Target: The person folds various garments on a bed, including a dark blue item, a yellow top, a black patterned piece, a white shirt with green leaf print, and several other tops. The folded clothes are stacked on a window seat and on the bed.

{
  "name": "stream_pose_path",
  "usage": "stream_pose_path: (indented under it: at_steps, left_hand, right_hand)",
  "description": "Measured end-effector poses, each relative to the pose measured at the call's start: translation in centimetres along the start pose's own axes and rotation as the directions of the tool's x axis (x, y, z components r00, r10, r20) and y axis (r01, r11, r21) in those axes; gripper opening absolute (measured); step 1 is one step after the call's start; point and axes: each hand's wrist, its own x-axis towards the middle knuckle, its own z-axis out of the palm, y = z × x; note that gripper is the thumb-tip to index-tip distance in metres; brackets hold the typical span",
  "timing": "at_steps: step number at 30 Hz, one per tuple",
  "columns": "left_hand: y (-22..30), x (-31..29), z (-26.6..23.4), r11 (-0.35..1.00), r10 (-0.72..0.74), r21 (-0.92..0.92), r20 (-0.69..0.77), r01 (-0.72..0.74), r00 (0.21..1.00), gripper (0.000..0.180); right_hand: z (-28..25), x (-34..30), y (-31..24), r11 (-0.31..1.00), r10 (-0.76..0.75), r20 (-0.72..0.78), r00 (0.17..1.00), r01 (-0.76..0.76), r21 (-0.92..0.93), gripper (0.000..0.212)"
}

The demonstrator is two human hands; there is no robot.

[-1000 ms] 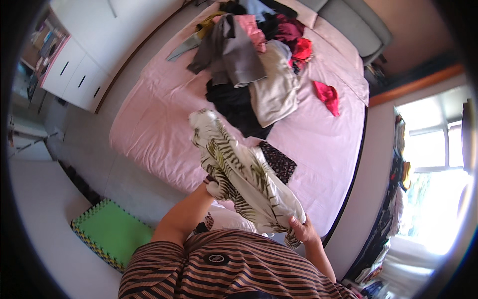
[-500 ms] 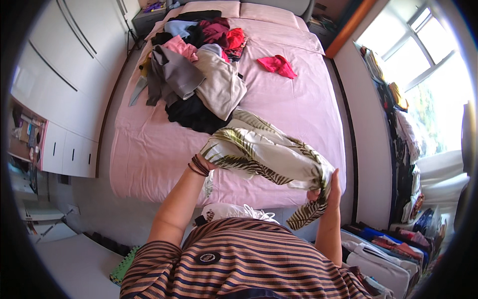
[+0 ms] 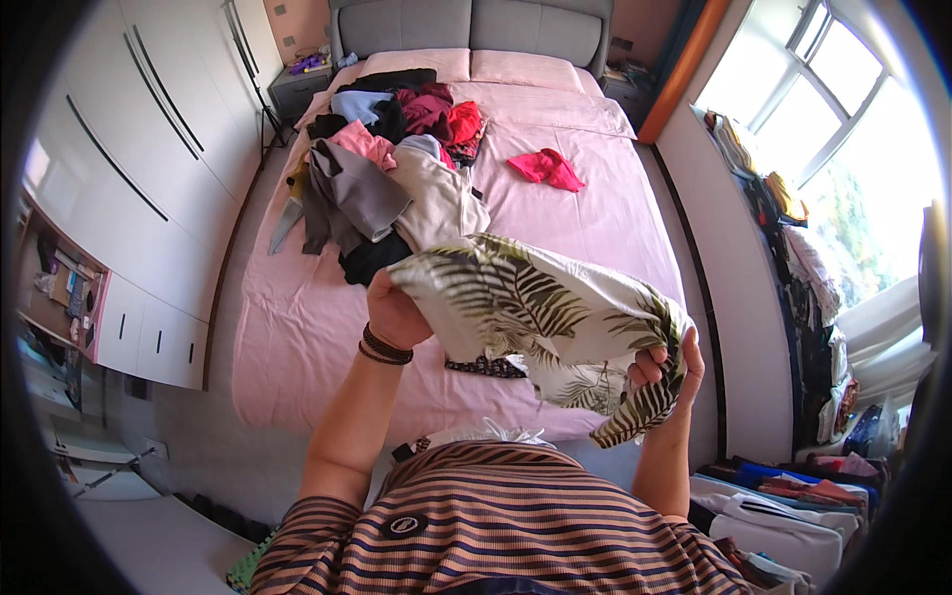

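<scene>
A white garment with green palm-leaf print (image 3: 555, 307) is stretched in the air between my hands, above the near part of the bed. My left hand (image 3: 399, 309) is closed on its left end, with dark beaded bracelets at the wrist. My right hand (image 3: 674, 372) grips the other end, where the cloth is bunched and a piece hangs down. What kind of garment it is, I cannot tell. Behind it lies a heap of clothes, with a grey garment (image 3: 359, 188) and a cream one (image 3: 441, 203) nearest. A dark patterned cloth (image 3: 486, 367) shows beneath the print.
The pink bed (image 3: 297, 337) fills the middle, with a red garment (image 3: 547, 170) lying apart on its right side. White wardrobes (image 3: 149, 198) line the left. More clothes (image 3: 793, 268) lie along the windowsill, and storage boxes of folded clothes (image 3: 793, 511) stand at lower right.
The leaf-print garment has been raised and spread wider between my hands. My left hand has moved up and left. The view has tilted up, showing the headboard.
</scene>
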Motion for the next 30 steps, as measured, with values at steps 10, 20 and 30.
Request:
stream_pose_path:
  at_steps: [10, 20, 30]
  left_hand:
    - [3.8, 2.1, 3.9, 0.943, 0.173, 0.326, -0.295, -0.071, 0.940, 0.017]
    - [8.9, 3.6, 9.2, 0.765, 0.459, 0.591, -0.219, -0.257, 0.861, 0.022]
    - [12.3, 5.5, 10.7, 0.480, 0.584, 0.831, -0.064, -0.281, 0.809, 0.021]
  right_hand:
    - [1.6, 1.1, 0.4, 0.858, -0.224, -0.273, 0.936, 0.057, -0.510, 0.036]
    - [-0.1, 2.7, -1.9, 0.983, -0.181, -0.123, 0.976, 0.183, 0.000, 0.030]
    - [-1.5, 4.1, -3.9, 0.965, -0.259, -0.259, 0.931, 0.263, -0.017, 0.019]
